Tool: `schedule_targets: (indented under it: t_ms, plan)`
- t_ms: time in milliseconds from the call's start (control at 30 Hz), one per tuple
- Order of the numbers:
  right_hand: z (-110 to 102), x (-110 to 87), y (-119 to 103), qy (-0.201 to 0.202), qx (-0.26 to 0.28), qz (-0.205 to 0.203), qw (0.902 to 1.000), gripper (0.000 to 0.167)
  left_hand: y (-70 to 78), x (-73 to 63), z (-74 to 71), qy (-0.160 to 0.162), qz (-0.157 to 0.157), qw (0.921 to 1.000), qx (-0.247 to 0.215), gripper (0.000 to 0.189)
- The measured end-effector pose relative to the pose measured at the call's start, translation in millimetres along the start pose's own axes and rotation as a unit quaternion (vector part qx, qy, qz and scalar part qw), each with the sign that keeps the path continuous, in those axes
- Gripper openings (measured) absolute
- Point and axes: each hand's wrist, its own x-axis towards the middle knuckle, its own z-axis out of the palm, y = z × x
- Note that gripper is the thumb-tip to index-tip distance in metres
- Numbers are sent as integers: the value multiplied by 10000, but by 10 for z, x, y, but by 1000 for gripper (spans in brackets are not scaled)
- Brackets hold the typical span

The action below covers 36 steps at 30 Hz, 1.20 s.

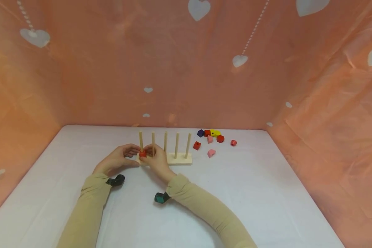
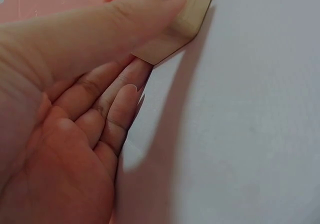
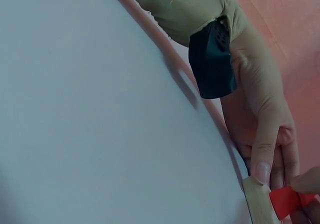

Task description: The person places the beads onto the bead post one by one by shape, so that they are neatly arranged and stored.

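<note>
My right hand (image 1: 158, 162) pinches the red bead (image 1: 143, 154), which sits low on the leftmost peg (image 1: 141, 141). My left hand (image 1: 118, 159), loosely spread, rests its thumb on the left end of the wooden base (image 1: 181, 161). With so light a brace, an uneven push could skid that base, and my right knuckles could snag the second peg (image 1: 153, 137) on leaving.

Booth-like setting, white tabletop (image 1: 266, 193), orange-pink sheeting (image 1: 173, 62) walling three sides, printed white hearts (image 1: 199, 9)
</note>
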Motion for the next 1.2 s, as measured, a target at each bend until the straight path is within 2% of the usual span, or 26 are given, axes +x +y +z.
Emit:
schedule_targets:
  t_ms: [200, 467, 633, 767, 867, 1000, 1100, 1200]
  plan:
    - [-69, -58, -6, -164, 236, -35, 9996, 36, 13, -16, 13, -10, -16, 10000, -49, 61]
    - [-328, -219, -94, -823, 248, 148, 9962, 55, 33, -46, 27, -34, -38, 9999, -141, 61]
    - [-590, -396, -241, -1249, 417, 104, 9912, 63, 21, -20, 34, 30, -66, 9997, -212, 62]
    - [-879, -546, -405, -1668, 556, 197, 9842, 57, 10, -22, 33, 62, -178, 9995, -272, 63]
    - [-1133, -583, -373, -1872, 446, 150, 9812, 52, 21, -34, 44, 64, -175, 9996, -230, 63]
    - [-1525, -575, -218, -1742, 293, -128, 9842, 47, 33, -30, 45, 56, -145, 9998, -140, 63]
    - [-1838, -566, -150, -1366, 207, -73, 9904, 44, 28, -15, 32, 24, -149, 9998, -93, 63]
    - [-2149, -561, -175, -913, 73, 19, 9958, 44, 25, -8, 23, 11, -180, 9998, -119, 64]
